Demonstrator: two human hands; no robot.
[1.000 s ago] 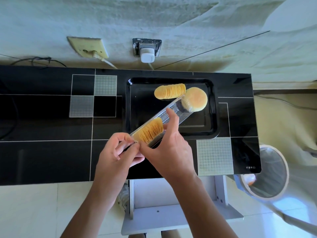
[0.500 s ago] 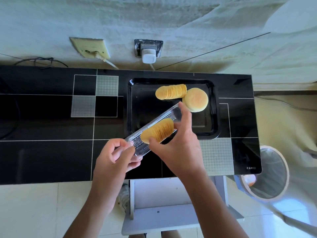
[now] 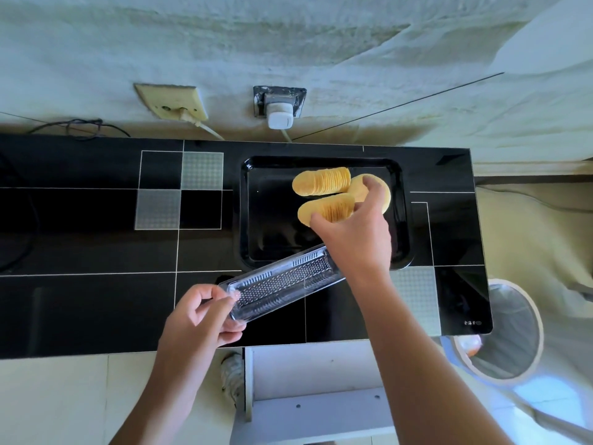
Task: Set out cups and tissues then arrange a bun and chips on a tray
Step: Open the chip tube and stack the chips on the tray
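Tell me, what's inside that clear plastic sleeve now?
Nothing shows inside the clear plastic sleeve: only its ribbed walls and the black counter through it. The left hand pinches its near end, and the right hand covers its far tip, so that bit is hidden.

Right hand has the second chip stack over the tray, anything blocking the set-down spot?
Nothing visible. The right hand holds the chip stack over bare tray floor, just in front of the first chip stack, left of the bun. The clear chip container sits nearer, off that spot.
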